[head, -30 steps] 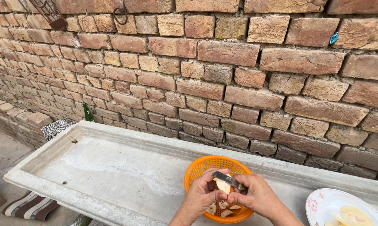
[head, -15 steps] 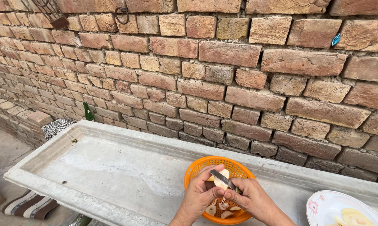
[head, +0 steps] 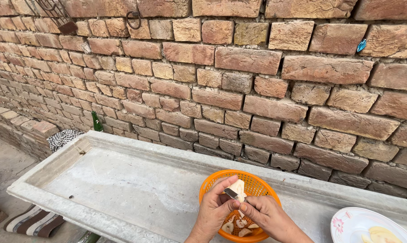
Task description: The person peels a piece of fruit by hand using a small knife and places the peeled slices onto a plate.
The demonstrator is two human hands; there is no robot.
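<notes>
Fruit piece (head: 237, 186) now raised; knife (head: 231, 194) slid lower

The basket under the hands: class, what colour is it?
Orange, a mesh basket; the head view shows it best.

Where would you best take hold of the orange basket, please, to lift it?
Probably by the rim of the basket on its far side, coming from above. The hands and knife crowd the near side, and the rim there is bare and thin enough to pinch.
</notes>
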